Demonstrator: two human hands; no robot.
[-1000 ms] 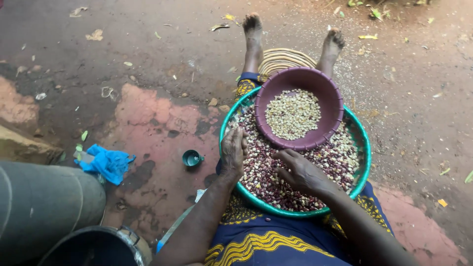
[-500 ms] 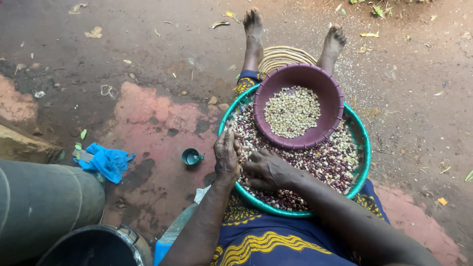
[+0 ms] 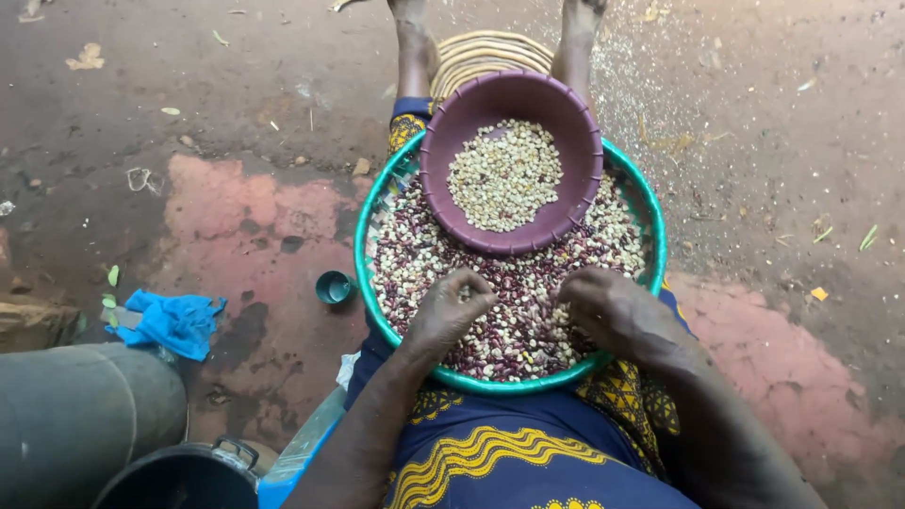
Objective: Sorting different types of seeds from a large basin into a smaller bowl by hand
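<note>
A heap of mixed maroon-speckled and pale beans [image 3: 509,283] fills a round green-rimmed woven tray [image 3: 650,221] resting on the lap of a seated person in a blue and yellow patterned wrap [image 3: 490,452]. Half a second ago the two hands worked close together at the tray's left side; now they sit apart, and the view has shifted nearer, cutting off the feet. The left hand [image 3: 451,309] rests on the beans at the near left, fingers [image 3: 471,287] curled together over a pinch of them. The right hand [image 3: 608,309] lies on the near right, fingers bent into the heap; what they grip cannot be told. At the tray's far side sits a round purple plastic bowl [image 3: 452,123] of sorted pale beans [image 3: 502,174]. On the bare ground to the left lie a small teal cup [image 3: 333,287] and a crumpled blue cloth [image 3: 170,322], with a grey drum [image 3: 80,424] and a black bucket [image 3: 179,476] nearer the camera.
</note>
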